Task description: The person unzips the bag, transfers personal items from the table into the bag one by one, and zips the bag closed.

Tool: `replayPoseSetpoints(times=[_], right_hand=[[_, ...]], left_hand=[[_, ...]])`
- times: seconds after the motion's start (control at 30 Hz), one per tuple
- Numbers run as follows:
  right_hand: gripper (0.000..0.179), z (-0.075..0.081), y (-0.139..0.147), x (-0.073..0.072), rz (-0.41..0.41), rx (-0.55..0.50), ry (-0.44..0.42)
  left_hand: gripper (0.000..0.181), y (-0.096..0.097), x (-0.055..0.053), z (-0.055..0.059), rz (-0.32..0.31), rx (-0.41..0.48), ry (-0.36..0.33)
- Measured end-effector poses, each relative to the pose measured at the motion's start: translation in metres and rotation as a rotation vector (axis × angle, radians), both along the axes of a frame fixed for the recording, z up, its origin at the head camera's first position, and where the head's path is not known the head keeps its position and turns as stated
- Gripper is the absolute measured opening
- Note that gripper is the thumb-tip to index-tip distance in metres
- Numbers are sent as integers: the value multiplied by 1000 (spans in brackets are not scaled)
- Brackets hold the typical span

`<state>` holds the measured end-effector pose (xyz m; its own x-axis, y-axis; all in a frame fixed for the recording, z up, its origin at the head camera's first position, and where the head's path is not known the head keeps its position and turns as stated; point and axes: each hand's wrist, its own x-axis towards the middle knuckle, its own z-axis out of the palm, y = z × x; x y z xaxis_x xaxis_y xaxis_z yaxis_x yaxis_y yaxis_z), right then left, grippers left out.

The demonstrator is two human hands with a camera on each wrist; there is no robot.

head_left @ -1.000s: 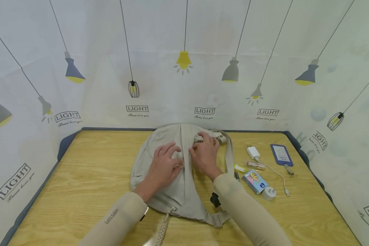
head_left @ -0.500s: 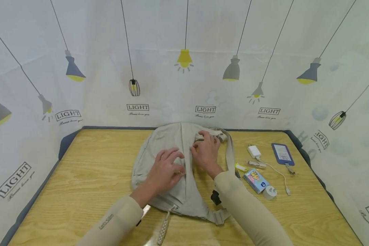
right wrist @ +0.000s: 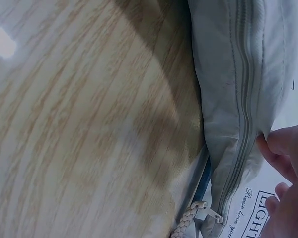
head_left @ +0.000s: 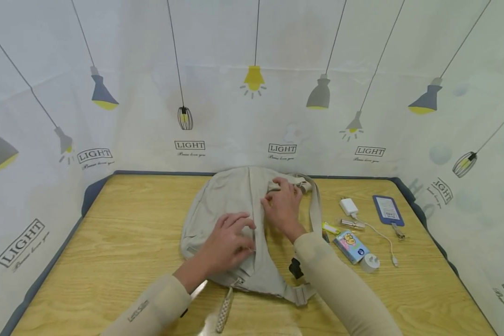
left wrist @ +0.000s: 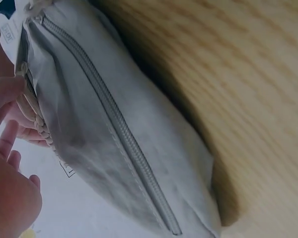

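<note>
A light grey-beige sling bag [head_left: 220,196] lies on the wooden table, its zippers running along its length and edges. Thumb and fingers of my left hand [head_left: 231,240] pinch a small zipper pull [left wrist: 23,68] on the bag's middle zipper, seen at the left of the left wrist view. Higher up, my right hand [head_left: 283,205] pinches the bag's fabric beside a zipper; the right wrist view shows its thumb and finger meeting on the cloth. A braided cord [head_left: 224,310] hangs from the lower zipper, toward me.
Right of the bag lie a white charger [head_left: 348,206] with its cable, a blue card holder [head_left: 388,210], a clear-and-silver tube [head_left: 353,224], a yellow item [head_left: 331,228], a blue cartoon box [head_left: 351,246] and a white round plug [head_left: 370,263]. The strap [head_left: 315,210] curves beside my right hand.
My left hand has slid down the bag toward me along the middle zipper. My right hand stays at the same place on the bag. The view has shifted slightly.
</note>
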<state>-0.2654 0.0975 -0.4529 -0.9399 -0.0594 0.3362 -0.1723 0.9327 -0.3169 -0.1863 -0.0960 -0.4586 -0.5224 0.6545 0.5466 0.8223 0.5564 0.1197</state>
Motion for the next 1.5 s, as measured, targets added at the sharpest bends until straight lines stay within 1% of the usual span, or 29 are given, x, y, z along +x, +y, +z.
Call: replayPoseSetpoints(times=[0.17,0.27,0.5,0.67,0.77,0.93,1.07,1.13,1.17,1.27,1.37,1.43,1.5], right_hand=[[21,0,1,-3,-7,-5,-23],[21,0,2,-4,-11,-8,-30],[20,-1,2,-6,0,-26,-8],[20,0,2,-6,-12,-32,-30],[20,-1,2,-6,-15,-32,-31],[20,-1,2,-5,-19,-13,-17],[21,0,1,-3,-25,7,-39],[21,1,1,-2,-29,14,-54],[21,1,1,-2,-32,18,-63],[22,0,0,-1,-42,32,-78],[20,-2,0,0,-70,38,-71],[20,-4,-1,-1,-83,44,-52],[26,-6,-3,-1,-71,57,-42]], left_hand=[[7,-3,3,-3,-28,-17,15],[7,-4,6,-3,-41,-37,10],[6,-7,11,-3,-66,-30,-24],[5,-8,14,-4,-93,-32,-66],[5,-8,15,-5,-86,-31,-82],[6,-7,14,-7,-50,-38,-78],[6,-8,13,-9,-12,-64,-89],[2,-8,12,-9,8,-72,-99],[1,-9,12,-9,15,-68,-104],[6,-11,9,-7,47,-47,-105],[9,-13,5,-3,108,-20,-84],[8,-14,1,0,169,-12,-65],[7,-16,-3,2,234,-6,-54]])
